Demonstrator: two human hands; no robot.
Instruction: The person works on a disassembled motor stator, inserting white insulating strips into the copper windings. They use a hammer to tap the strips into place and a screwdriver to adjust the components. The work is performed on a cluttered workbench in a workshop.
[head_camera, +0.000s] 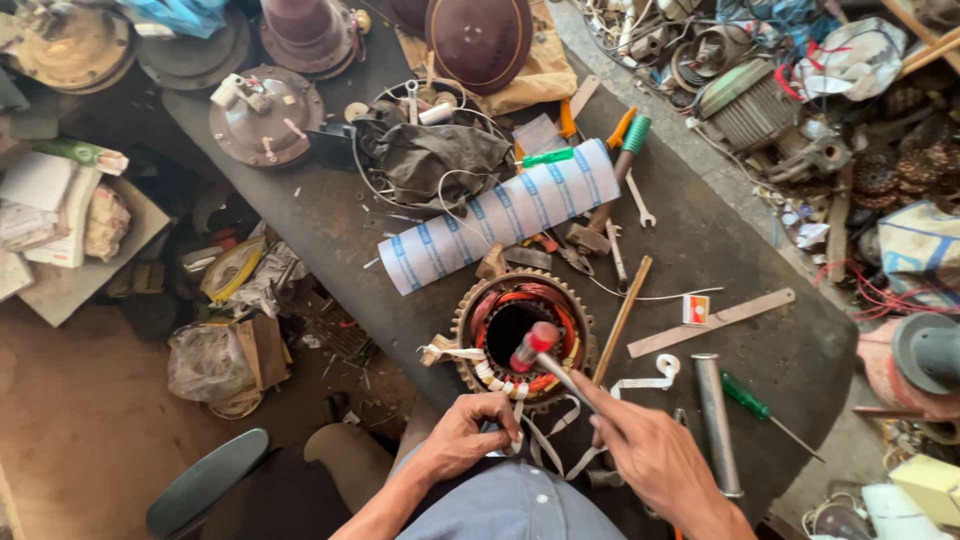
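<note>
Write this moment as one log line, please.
left hand: pinching white tape | right hand: holding red-headed tool over stator | surface: workbench

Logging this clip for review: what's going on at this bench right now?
A person sits at a cluttered workbench over a round motor stator with copper windings. The right hand holds a small red-headed hammer, its head over the stator's opening. The left hand grips white tape trailing from the windings. A paper roll, wrenches and screwdrivers lie nearby.
</note>
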